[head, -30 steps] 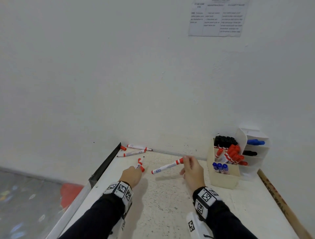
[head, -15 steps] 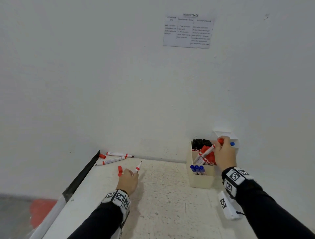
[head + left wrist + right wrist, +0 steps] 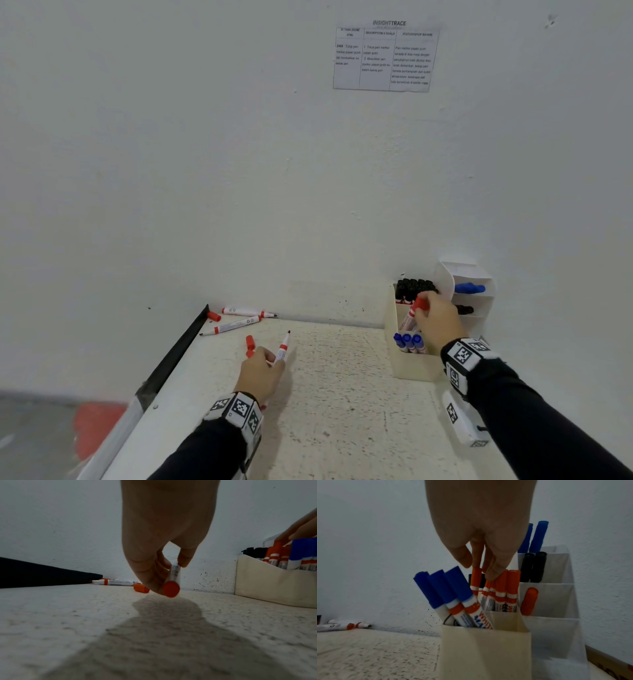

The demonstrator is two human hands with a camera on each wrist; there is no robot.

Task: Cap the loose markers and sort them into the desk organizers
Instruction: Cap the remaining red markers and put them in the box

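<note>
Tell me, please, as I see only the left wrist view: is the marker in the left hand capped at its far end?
Observer: No, the marker in the left hand ends in a bare dark tip.
Operator: What is the right hand doing?
Observer: The right hand pinches a red-capped marker standing in the beige organizer, behind blue-capped markers.
Operator: And the white organizer?
Observer: The white organizer holds blue, black and red markers on separate tiers.

Two organizers are parked at the bench's [image 3: 342,428] far right by the wall, the tiered organizer [image 3: 476,274] just behind-right of the boxy organizer [image 3: 416,368], markers stood in both. Two loose markers [image 3: 236,324] and a cap [image 3: 213,316] are left in the far-left corner, another cap [image 3: 250,342] slightly nearer.
</note>
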